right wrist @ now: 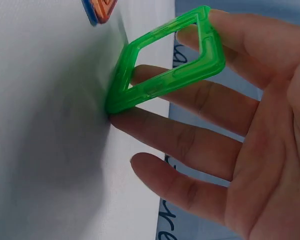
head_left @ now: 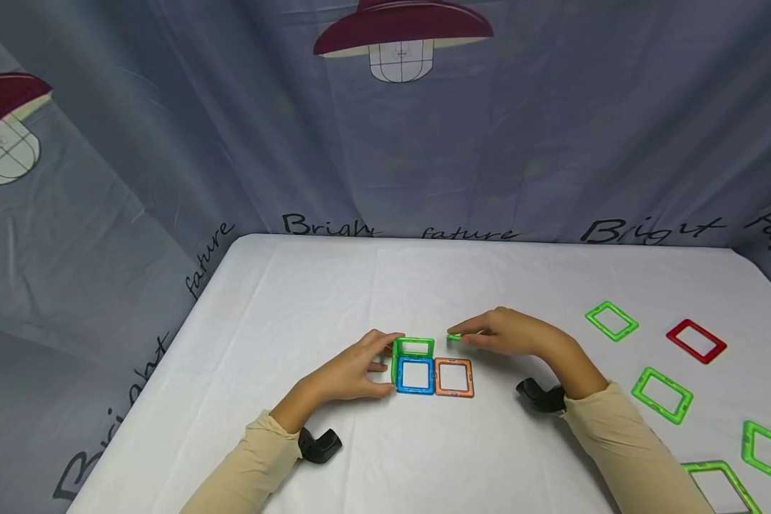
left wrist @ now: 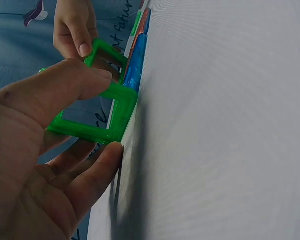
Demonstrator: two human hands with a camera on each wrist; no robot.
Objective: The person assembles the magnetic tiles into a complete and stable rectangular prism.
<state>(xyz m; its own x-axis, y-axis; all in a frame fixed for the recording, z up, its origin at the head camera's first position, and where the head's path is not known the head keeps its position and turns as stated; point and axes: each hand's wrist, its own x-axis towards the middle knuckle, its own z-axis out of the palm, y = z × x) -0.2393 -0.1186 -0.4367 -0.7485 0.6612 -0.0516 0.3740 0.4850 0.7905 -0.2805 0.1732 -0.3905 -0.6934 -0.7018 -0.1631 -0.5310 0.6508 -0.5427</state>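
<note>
Head view: left hand [head_left: 353, 371] pinches one upright green plastic square frame [head_left: 395, 360] against one flat blue square frame [head_left: 415, 376], beside one orange frame [head_left: 454, 378]. Right hand [head_left: 510, 333], fingers nearly straight, holds another green frame [right wrist: 167, 65] tilted on the white table [head_left: 295, 300]. Loose: five green frames, one red frame [head_left: 696, 340].

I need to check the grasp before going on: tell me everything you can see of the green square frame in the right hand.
The green square frame is a translucent, plastic-looking square with an open middle and rounded corners. The right hand holds it tilted: fingers lie under it, one corner rests on the white tablecloth. It sits just behind the orange frame, apart from it.
</note>
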